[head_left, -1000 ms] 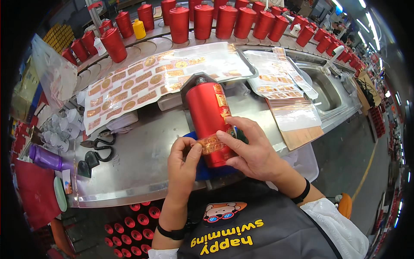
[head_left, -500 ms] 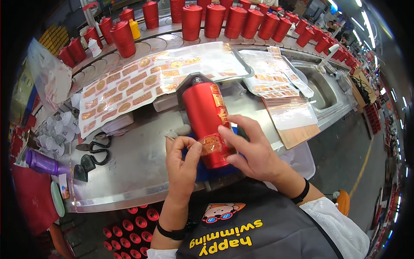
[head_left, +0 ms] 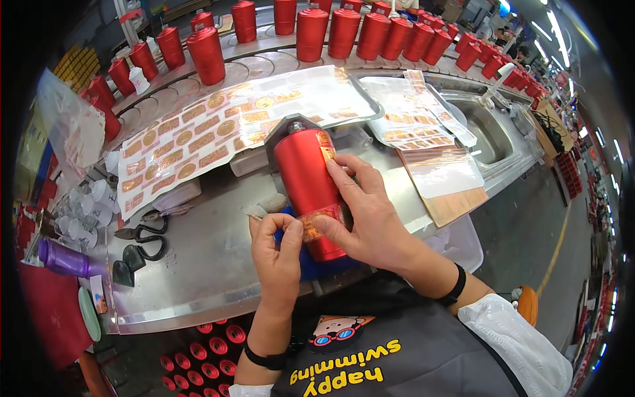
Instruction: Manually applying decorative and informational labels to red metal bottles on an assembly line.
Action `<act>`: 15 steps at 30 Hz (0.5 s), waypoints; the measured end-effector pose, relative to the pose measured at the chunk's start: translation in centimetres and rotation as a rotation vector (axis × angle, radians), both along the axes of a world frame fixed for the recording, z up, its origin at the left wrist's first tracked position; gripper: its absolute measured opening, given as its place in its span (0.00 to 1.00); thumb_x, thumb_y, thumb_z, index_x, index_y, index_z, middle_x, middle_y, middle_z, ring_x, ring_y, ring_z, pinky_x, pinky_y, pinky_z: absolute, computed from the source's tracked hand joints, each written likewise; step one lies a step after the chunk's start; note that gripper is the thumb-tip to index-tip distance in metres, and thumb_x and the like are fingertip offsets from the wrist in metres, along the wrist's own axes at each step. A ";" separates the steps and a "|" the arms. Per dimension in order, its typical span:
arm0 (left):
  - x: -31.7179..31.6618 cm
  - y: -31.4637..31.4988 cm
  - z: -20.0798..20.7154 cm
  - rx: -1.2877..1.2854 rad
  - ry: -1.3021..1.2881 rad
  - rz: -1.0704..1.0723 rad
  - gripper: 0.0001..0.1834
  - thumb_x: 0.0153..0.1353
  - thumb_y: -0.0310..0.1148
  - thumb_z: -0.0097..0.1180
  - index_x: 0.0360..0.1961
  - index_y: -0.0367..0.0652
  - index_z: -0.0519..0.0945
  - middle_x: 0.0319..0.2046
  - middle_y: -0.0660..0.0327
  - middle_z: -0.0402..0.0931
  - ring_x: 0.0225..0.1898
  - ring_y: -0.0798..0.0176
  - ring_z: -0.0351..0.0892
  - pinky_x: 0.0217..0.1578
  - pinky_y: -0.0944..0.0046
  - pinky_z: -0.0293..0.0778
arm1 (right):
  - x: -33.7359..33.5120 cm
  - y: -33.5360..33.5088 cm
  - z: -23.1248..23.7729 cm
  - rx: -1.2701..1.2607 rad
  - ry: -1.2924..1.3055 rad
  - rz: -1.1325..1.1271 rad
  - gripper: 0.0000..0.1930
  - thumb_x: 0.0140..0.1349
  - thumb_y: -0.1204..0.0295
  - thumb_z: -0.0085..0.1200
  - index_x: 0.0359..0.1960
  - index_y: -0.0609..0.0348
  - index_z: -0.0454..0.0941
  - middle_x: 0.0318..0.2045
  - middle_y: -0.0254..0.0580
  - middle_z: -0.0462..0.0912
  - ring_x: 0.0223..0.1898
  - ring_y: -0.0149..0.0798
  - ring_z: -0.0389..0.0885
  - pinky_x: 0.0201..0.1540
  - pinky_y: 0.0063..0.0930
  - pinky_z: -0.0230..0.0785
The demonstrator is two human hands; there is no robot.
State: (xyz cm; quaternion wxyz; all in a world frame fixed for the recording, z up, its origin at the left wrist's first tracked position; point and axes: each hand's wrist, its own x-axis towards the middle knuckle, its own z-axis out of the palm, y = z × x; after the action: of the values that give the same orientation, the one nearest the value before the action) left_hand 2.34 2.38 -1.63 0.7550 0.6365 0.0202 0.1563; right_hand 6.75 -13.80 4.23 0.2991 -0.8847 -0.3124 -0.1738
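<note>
A red bottle (head_left: 303, 165) with a dark neck leans on a dark angular stand (head_left: 272, 140), its base toward me. Gold-printed decals run down its right side. Around its lower part lies a clear gold-printed decal (head_left: 313, 230). My left hand (head_left: 276, 255) is closed in a pinch at that decal's left edge, beside the bottle. My right hand (head_left: 367, 215) grips the bottle's right side, fingers along the upper decals and thumb pressed on the lower decal. A wadded pale cloth (head_left: 268, 206) lies just beyond my left fingers.
Decal sheets (head_left: 198, 135) cover the table's far side. Black-handled scissors (head_left: 151, 235) and a purple cup (head_left: 63, 257) lie left. More sheets (head_left: 403, 112), a wooden board (head_left: 456, 205) and a sink (head_left: 489, 135) are right. Red bottles (head_left: 311, 33) line a conveyor behind.
My right thumb has moved left onto the lower decal, and the fingers have shifted up the bottle's side. The bottle appears turned slightly. The conveyor's bottles have shifted right; the yellow bottle no longer shows.
</note>
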 end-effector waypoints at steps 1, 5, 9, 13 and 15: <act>0.0 0.0 0.0 0.013 -0.012 0.005 0.07 0.64 0.28 0.56 0.31 0.37 0.74 0.36 0.62 0.63 0.39 0.67 0.64 0.43 0.69 0.63 | 0.0 0.0 0.0 -0.001 0.000 -0.003 0.36 0.58 0.61 0.63 0.60 0.77 0.64 0.60 0.64 0.63 0.61 0.63 0.63 0.63 0.47 0.59; 0.1 -0.2 0.2 0.033 -0.019 0.019 0.07 0.64 0.28 0.56 0.30 0.37 0.74 0.35 0.61 0.64 0.38 0.67 0.64 0.43 0.69 0.63 | 0.1 0.0 -0.2 -0.006 -0.003 -0.013 0.35 0.59 0.62 0.61 0.60 0.77 0.64 0.60 0.65 0.62 0.60 0.63 0.63 0.63 0.47 0.59; 0.2 -0.3 0.0 0.086 -0.023 0.042 0.07 0.64 0.28 0.56 0.30 0.37 0.74 0.33 0.61 0.65 0.38 0.66 0.65 0.42 0.68 0.64 | 0.0 0.0 -0.2 0.001 0.025 -0.019 0.36 0.59 0.61 0.60 0.61 0.78 0.63 0.61 0.65 0.62 0.60 0.63 0.63 0.63 0.47 0.59; 0.2 -0.3 -0.2 0.064 -0.028 0.036 0.07 0.64 0.29 0.56 0.30 0.38 0.74 0.32 0.61 0.66 0.38 0.66 0.66 0.43 0.67 0.64 | 0.1 0.0 -0.5 -0.020 0.017 -0.024 0.36 0.59 0.61 0.61 0.61 0.78 0.63 0.60 0.64 0.62 0.60 0.63 0.63 0.63 0.47 0.59; 0.2 -0.3 -0.4 0.072 -0.042 0.005 0.07 0.66 0.29 0.54 0.32 0.38 0.74 0.33 0.64 0.67 0.36 0.71 0.68 0.41 0.71 0.65 | -0.1 0.2 0.0 -0.030 0.002 -0.027 0.37 0.58 0.60 0.61 0.61 0.78 0.63 0.60 0.64 0.62 0.60 0.63 0.63 0.63 0.47 0.59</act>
State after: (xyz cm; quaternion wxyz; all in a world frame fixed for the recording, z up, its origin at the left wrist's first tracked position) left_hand 2.57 2.11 -2.04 0.7316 0.6597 0.0005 0.1721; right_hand 6.62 -13.59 4.23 0.2836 -0.8935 -0.3027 -0.1721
